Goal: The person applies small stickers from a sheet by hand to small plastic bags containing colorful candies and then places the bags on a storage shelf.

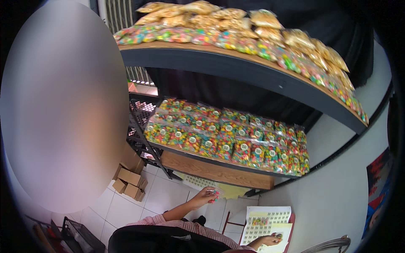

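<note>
My left hand [204, 198], at the lower middle, holds a small clear plastic bag of colourful candy [215, 196] over the tiled floor. At the lower right, my right hand [271, 240] is held over a sticker sheet [284, 229] with a small roundish thing [278, 235] at its fingertips, too small to name surely. A larger sheet of round-marked labels [259, 212] lies beneath, on a red-edged surface. A small candy bag [260, 221] rests on that sheet.
A shelf [221, 158] before me bears rows of labelled candy bags [208, 147]. The upper shelf [202, 57] holds more candy and bags of pale snacks [218, 19]. Cardboard boxes [130, 183] and a black crate [83, 235] stand on the left floor. A blurred oval covers the far left.
</note>
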Demonstrator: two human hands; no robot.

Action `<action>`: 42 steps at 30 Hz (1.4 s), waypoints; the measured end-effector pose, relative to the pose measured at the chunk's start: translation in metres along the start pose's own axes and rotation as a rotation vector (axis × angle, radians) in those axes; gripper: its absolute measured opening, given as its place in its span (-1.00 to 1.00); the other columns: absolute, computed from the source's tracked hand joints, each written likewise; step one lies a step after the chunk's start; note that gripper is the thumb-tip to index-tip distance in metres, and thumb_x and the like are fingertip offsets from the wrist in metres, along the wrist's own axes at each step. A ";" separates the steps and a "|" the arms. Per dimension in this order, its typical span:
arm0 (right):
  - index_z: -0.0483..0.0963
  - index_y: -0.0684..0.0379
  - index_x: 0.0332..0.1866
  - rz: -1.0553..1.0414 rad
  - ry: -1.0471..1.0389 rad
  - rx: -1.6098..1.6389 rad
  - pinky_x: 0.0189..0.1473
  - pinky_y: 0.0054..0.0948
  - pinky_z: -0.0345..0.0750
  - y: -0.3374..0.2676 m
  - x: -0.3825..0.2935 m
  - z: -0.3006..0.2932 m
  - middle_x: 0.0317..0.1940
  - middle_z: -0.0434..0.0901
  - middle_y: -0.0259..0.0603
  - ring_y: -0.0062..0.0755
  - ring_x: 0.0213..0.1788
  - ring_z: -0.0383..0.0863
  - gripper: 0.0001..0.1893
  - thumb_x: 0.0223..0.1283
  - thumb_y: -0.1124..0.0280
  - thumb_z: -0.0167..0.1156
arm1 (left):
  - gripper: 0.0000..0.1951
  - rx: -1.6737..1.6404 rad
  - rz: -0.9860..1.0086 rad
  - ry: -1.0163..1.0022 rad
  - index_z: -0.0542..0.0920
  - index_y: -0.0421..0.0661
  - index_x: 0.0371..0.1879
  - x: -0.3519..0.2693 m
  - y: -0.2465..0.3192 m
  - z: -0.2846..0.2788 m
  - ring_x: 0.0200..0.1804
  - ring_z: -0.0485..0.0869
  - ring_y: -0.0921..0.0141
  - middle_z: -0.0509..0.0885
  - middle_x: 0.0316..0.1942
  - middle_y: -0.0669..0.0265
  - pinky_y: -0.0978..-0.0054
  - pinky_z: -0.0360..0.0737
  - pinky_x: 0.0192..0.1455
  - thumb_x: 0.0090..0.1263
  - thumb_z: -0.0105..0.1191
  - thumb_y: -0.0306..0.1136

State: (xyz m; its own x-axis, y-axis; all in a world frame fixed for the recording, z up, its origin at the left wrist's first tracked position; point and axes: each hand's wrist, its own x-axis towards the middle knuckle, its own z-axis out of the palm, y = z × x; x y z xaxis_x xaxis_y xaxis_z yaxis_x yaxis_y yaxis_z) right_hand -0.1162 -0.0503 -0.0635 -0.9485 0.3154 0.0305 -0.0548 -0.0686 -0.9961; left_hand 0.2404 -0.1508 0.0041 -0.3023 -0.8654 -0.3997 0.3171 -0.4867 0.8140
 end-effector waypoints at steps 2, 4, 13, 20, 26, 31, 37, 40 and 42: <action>0.29 0.35 0.01 -0.061 -0.082 0.220 -0.25 -0.38 0.60 -0.039 -0.007 0.033 -0.17 0.46 0.03 -0.20 -0.23 0.54 -0.60 0.22 0.23 -0.07 | -0.58 -0.011 0.074 0.022 0.17 -0.14 0.07 -0.005 0.009 -0.014 -0.13 0.48 0.46 0.45 -0.15 0.23 0.53 0.49 -0.13 0.26 -0.04 -0.42; 0.22 0.42 0.04 -0.296 -0.263 0.331 -0.04 -0.30 0.50 -0.077 -0.020 0.066 -0.03 0.35 0.09 -0.15 -0.09 0.47 -0.60 0.24 0.30 -0.10 | -0.58 -0.033 0.088 0.004 0.15 -0.12 0.10 -0.011 0.019 -0.034 -0.05 0.45 0.43 0.41 -0.07 0.22 0.50 0.46 -0.08 0.28 -0.08 -0.43; 0.15 0.39 0.08 -0.768 -0.972 0.844 0.03 -0.13 0.43 -0.302 -0.268 0.129 0.04 0.26 0.16 0.02 0.00 0.40 -0.66 0.27 0.41 -0.23 | -0.58 -0.065 0.331 0.049 0.14 -0.11 0.11 -0.070 0.091 -0.128 0.02 0.41 0.40 0.38 -0.03 0.23 0.45 0.44 0.00 0.28 -0.11 -0.47; 0.47 0.30 -0.14 -1.441 -1.150 0.899 0.02 -0.36 0.36 -0.480 -0.442 0.103 -0.15 0.51 -0.02 -0.22 -0.04 0.48 -0.75 0.01 0.58 0.06 | -0.58 -0.101 0.426 0.115 0.15 -0.13 0.10 -0.105 0.141 -0.201 0.00 0.43 0.40 0.39 -0.03 0.23 0.46 0.45 -0.02 0.27 -0.08 -0.45; 0.50 0.23 -0.19 -1.678 -1.350 0.844 -0.18 -0.41 0.43 -0.534 -0.539 0.132 -0.28 0.53 -0.06 -0.19 -0.23 0.53 -0.78 -0.02 0.51 0.11 | -0.57 -0.048 0.388 0.115 0.15 -0.20 0.08 -0.124 0.164 -0.243 -0.02 0.44 0.40 0.39 -0.05 0.19 0.47 0.48 -0.05 0.25 -0.06 -0.46; 0.50 0.25 -0.22 -1.756 -1.375 0.689 -0.19 -0.38 0.43 -0.534 -0.565 0.142 -0.27 0.54 -0.06 -0.16 -0.22 0.52 -0.79 -0.01 0.48 0.11 | -0.56 -0.102 0.425 0.144 0.15 -0.22 0.08 -0.132 0.166 -0.276 -0.06 0.46 0.41 0.41 -0.09 0.19 0.47 0.50 -0.07 0.23 -0.08 -0.51; 0.47 0.25 -0.14 -1.823 -1.523 0.504 -0.05 -0.38 0.37 -0.533 -0.566 0.135 -0.20 0.53 -0.09 -0.17 -0.13 0.49 -0.73 0.06 0.37 0.07 | -0.54 -0.107 0.408 0.104 0.15 -0.25 0.07 -0.135 0.177 -0.287 -0.07 0.46 0.42 0.40 -0.09 0.17 0.46 0.52 -0.07 0.21 -0.03 -0.49; 0.46 0.22 -0.10 -1.847 -1.477 0.440 -0.01 -0.33 0.34 -0.536 -0.559 0.135 -0.18 0.53 -0.09 -0.16 -0.09 0.47 -0.69 0.08 0.29 0.04 | -0.54 -0.059 0.392 0.070 0.14 -0.25 0.08 -0.133 0.186 -0.285 -0.05 0.45 0.42 0.40 -0.08 0.17 0.45 0.51 -0.05 0.22 -0.04 -0.49; 0.45 0.20 -0.08 -1.718 -1.568 0.379 0.00 -0.30 0.34 -0.538 -0.553 0.132 -0.17 0.53 -0.10 -0.16 -0.07 0.46 -0.67 0.09 0.26 0.01 | -0.54 -0.063 0.384 0.001 0.13 -0.24 0.10 -0.131 0.197 -0.279 -0.03 0.44 0.41 0.39 -0.06 0.17 0.43 0.49 -0.03 0.23 -0.05 -0.48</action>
State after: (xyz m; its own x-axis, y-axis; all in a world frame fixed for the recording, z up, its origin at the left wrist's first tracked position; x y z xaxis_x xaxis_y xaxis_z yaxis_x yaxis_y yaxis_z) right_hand 0.3963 -0.3129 0.4660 0.5830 -0.4171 0.6973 -0.6120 -0.7899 0.0392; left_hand 0.5930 -0.1663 0.0994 -0.1495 -0.9862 -0.0711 0.4615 -0.1332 0.8771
